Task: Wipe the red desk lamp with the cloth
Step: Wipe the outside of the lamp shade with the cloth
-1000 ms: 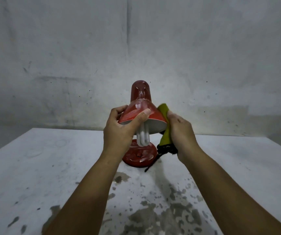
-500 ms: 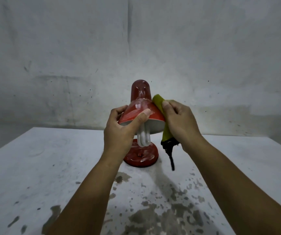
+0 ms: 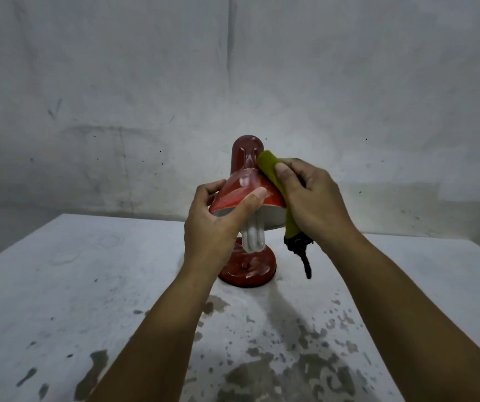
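Lamp [image 3: 241,190] shade rim gripped by left hand [image 3: 212,227]; right hand [image 3: 314,201] presses cloth [image 3: 273,175].

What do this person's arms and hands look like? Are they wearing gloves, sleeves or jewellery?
Both are bare. The left hand and right hand have no gloves and no rings that show, and neither wrist carries a watch or band. Both forearms are uncovered as far as the bottom edge of the picture, so no sleeve is in view. The fingernails are short and unpainted.

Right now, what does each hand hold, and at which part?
The left hand grips the red lamp's shade at its lower rim, thumb on top. The right hand holds the green cloth near its upper end, pressing it against the shade.
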